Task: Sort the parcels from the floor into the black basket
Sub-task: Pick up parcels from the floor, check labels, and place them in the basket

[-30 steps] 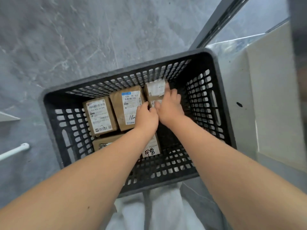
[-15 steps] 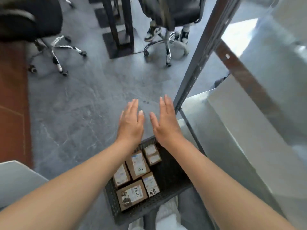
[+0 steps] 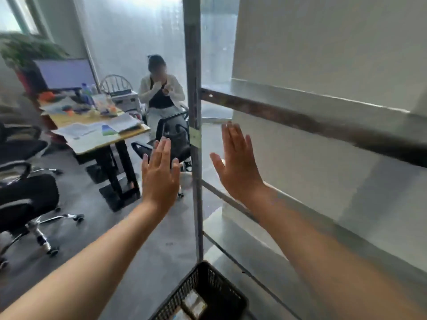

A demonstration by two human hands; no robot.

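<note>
The black basket [image 3: 221, 287] shows only its far corner at the bottom edge of the head view, with a brown parcel with a white label [image 3: 193, 304] partly visible inside. My left hand [image 3: 159, 176] is raised in the air with its fingers straight and holds nothing. My right hand [image 3: 238, 162] is held up beside it, also flat and empty. Both hands are well above the basket and apart from it.
A grey metal post [image 3: 195, 135] rises just behind the basket, with a white wall and a brown rail [image 3: 300, 121] to the right. To the left stand a cluttered desk [image 3: 97, 132], black office chairs [image 3: 27, 199] and a seated person [image 3: 161, 93].
My hands left the parcels in the basket and rose with fingers spread. The view swung up from the basket to the room, so the basket dropped to the frame's bottom edge.
</note>
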